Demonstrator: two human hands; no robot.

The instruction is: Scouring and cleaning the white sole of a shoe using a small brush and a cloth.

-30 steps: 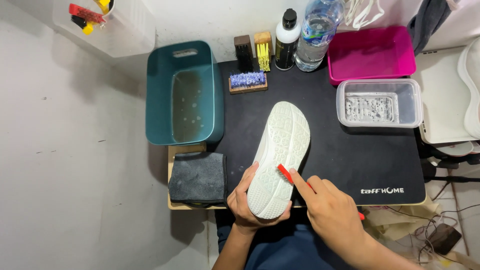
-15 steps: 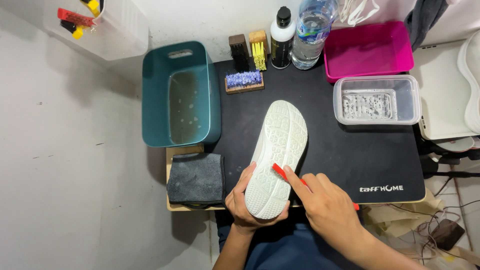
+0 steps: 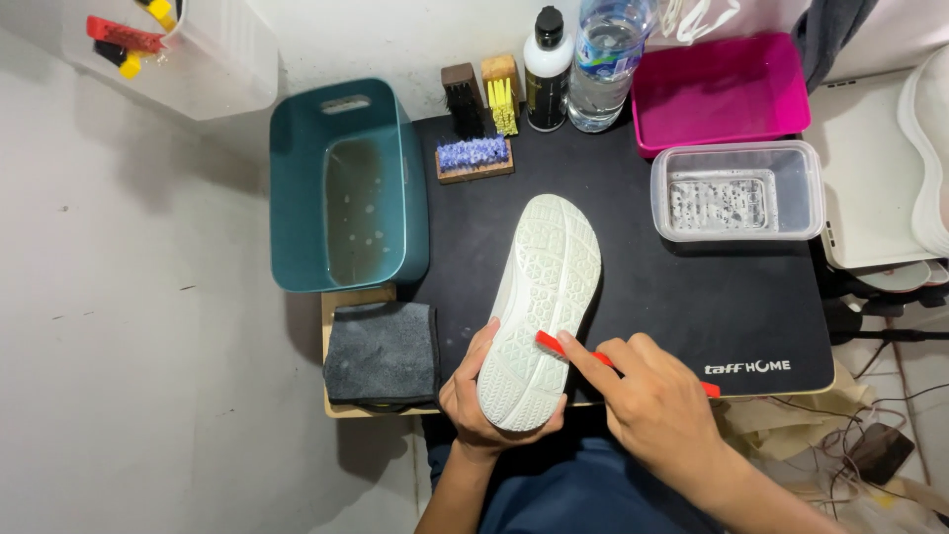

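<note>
Little has shifted — left hand (image 3: pixel 484 400) still cups the shoe (image 3: pixel 542 307), sole-up on the black surface (image 3: pixel 682 297), right hand (image 3: pixel 657 405) grips a red tool (image 3: pixel 568 348) — pressing hard could gouge the tread.

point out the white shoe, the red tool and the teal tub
white shoe (image 3: pixel 546 287), head view, middle of the upturned sole
red tool (image 3: pixel 552 343), head view, its tip on the sole
teal tub (image 3: pixel 413 188), head view, right wall

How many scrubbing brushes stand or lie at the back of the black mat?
3: a dark-bristled wooden brush and a yellow-bristled wooden brush upright by the wall, and a blue-bristled wooden brush lying before them. Others may be hidden.
</note>
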